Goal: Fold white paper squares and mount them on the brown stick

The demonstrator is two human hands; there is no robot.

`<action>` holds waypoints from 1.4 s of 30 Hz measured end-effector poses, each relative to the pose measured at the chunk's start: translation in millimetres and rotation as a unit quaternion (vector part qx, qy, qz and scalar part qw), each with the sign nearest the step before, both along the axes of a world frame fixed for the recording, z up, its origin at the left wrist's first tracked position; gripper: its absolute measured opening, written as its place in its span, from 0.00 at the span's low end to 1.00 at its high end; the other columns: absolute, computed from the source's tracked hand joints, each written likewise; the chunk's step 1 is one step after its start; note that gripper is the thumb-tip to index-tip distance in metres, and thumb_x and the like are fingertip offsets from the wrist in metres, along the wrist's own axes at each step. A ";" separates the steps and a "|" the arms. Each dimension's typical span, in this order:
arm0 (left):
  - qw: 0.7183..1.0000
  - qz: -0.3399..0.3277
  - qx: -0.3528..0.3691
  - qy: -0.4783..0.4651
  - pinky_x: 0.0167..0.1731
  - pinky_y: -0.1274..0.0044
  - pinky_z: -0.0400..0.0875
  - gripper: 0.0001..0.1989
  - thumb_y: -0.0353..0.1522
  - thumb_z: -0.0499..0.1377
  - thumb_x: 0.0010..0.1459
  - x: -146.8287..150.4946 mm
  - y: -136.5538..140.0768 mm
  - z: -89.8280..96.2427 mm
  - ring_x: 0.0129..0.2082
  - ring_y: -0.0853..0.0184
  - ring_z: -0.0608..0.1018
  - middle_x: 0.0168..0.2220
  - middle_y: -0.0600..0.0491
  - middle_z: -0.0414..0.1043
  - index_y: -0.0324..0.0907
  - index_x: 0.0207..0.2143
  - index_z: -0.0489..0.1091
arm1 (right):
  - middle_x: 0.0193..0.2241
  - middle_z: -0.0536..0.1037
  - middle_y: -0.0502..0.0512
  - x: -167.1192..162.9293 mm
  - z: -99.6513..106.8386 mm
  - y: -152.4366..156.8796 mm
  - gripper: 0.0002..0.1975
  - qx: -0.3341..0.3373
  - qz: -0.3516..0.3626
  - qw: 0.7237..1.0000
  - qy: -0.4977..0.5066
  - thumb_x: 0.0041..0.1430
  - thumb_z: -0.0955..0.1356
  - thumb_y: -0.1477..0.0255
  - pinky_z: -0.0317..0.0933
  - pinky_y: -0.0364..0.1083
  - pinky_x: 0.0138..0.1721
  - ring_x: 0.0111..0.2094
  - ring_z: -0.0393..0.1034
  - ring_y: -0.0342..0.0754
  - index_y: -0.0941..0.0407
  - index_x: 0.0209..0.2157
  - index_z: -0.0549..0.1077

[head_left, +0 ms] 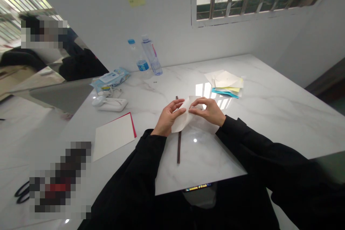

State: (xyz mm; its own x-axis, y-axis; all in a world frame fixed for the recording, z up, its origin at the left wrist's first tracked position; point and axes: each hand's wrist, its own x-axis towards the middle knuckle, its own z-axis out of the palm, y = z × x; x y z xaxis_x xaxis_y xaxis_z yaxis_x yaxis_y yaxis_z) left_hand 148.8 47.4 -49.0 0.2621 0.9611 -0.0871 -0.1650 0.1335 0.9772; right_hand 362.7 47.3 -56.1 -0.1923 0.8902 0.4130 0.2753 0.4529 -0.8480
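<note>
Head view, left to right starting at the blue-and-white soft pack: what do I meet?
Blue-and-white soft pack → blue-capped bottle → pale-capped bottle → left hand → white paper → right hand → paper pile.

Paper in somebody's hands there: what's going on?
A person's left hand and right hand are holding a bent sheet of pale paper over the table. A dark stick lies beneath, partly hidden. Farther back sits a pile of papers, some coloured.
</note>
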 end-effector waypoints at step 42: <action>0.993 -0.052 -0.070 -0.085 0.43 0.72 0.74 0.29 0.48 0.71 0.60 1.3 -2.4 0.6 0.44 0.58 0.81 0.48 0.45 0.81 0.42 0.58 0.76 | 0.36 0.82 0.52 1.3 2.9 3.8 0.26 -0.033 0.082 0.990 0.108 0.59 0.78 0.63 0.73 0.51 0.45 0.41 0.80 0.51 0.53 0.57 0.76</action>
State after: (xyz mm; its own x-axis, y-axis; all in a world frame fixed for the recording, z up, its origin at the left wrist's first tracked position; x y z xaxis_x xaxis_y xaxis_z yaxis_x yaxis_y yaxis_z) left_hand 150.1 45.0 -48.4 0.3810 0.9100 -0.1637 -0.3043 0.2906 0.9072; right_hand 364.0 51.2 -53.2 -0.2496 0.8806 0.4028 0.0117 0.4186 -0.9081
